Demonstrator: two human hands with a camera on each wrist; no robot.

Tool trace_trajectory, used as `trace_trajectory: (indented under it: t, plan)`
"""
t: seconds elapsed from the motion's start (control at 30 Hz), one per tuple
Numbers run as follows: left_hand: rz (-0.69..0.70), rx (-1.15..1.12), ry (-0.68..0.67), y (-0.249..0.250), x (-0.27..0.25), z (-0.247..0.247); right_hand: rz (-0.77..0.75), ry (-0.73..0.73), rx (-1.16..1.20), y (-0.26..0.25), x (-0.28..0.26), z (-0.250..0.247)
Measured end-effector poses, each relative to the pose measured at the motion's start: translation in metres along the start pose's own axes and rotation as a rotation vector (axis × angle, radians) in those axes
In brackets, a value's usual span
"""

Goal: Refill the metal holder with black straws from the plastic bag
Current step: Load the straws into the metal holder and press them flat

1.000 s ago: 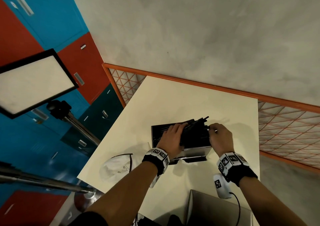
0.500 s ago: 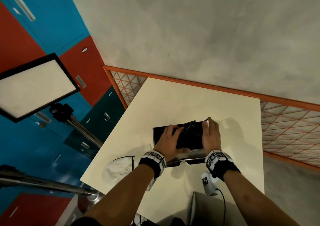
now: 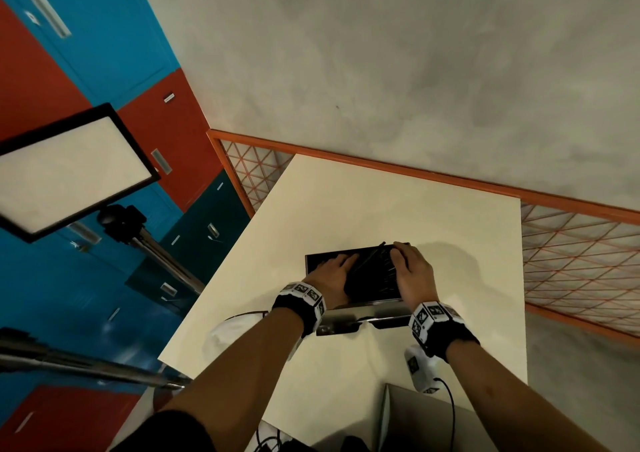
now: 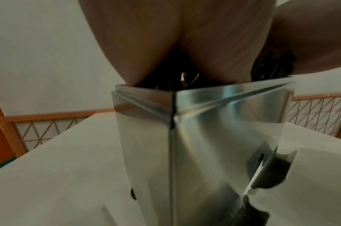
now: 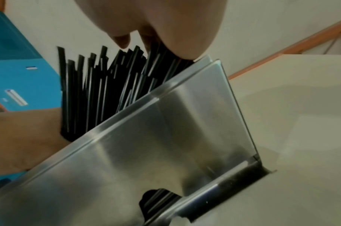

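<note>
The metal holder (image 3: pixel 346 323) stands on the cream table (image 3: pixel 346 202), shiny steel in the left wrist view (image 4: pixel 204 137) and in the right wrist view (image 5: pixel 165 137). A thick bunch of black straws (image 3: pixel 374 278) fills its open top, their ends sticking up unevenly past the rim (image 5: pixel 92 91). My left hand (image 3: pixel 346 263) lies over the left part of the opening, fingers stretched onto the straws. My right hand (image 3: pixel 403 257) covers the right end, its fingertips (image 5: pixel 125 41) pressing on the straw ends. A pale crumpled thing (image 3: pixel 232 334), perhaps the plastic bag, lies at the table's left edge.
A white tagged device with a cable (image 3: pixel 420 368) and a grey box (image 3: pixel 415 424) sit near the table's front edge. A light panel on a tripod (image 3: pixel 69 171) stands to the left. An orange-framed mesh fence (image 3: pixel 571 261) borders the table behind and to the right.
My right hand has moved in from beside the holder onto its right end. The straws that stuck out to the right now lie mostly within the holder.
</note>
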State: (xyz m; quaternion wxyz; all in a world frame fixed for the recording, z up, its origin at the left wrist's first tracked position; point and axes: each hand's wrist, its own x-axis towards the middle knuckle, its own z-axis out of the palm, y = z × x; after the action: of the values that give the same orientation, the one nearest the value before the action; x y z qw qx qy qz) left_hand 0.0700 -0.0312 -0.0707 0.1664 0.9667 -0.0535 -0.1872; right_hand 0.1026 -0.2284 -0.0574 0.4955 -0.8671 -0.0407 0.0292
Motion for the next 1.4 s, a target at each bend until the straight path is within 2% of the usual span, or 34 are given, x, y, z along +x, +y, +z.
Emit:
trace_trajectory:
  t: [0.27,0.37,0.47,0.6,0.77,0.9,1.03,1.13,1.2,1.3,1.4]
  plan:
    - [0.002,0.078,-0.023,0.036,0.01,-0.012,0.147,0.126,0.336,0.009,0.002,-0.007]
    - [0.017,0.101,-0.01,0.049,0.009,-0.01,0.132,0.191,0.373,0.004,0.005,-0.012]
    - [0.04,0.1,0.051,0.052,0.007,0.002,0.051,0.143,0.227,-0.003,0.003,-0.009]
    - [0.043,-0.077,0.122,0.026,0.005,0.018,-0.088,-0.003,-0.016,0.004,0.001,0.003]
    - [0.046,-0.221,0.181,0.007,-0.007,0.024,-0.035,0.069,-0.007,0.005,0.003,0.004]
    - [0.075,-0.052,0.24,0.01,-0.008,0.034,-0.104,-0.026,-0.163,0.005,-0.003,0.019]
    - [0.047,0.035,0.235,0.012,-0.006,0.038,-0.154,-0.038,-0.286,0.003,0.003,0.009]
    - [0.057,0.061,0.251,0.013,-0.007,0.042,-0.415,-0.039,-0.452,-0.004,0.005,0.002]
    - [0.065,0.074,0.266,0.013,-0.009,0.046,-0.525,-0.122,-0.56,-0.01,0.004,0.0]
    - [0.065,0.092,0.258,0.017,-0.017,0.047,-0.52,-0.285,-0.73,-0.012,0.0,0.002]
    - [0.075,0.119,0.281,0.021,-0.028,0.054,-0.439,-0.353,-0.863,-0.007,-0.007,0.006]
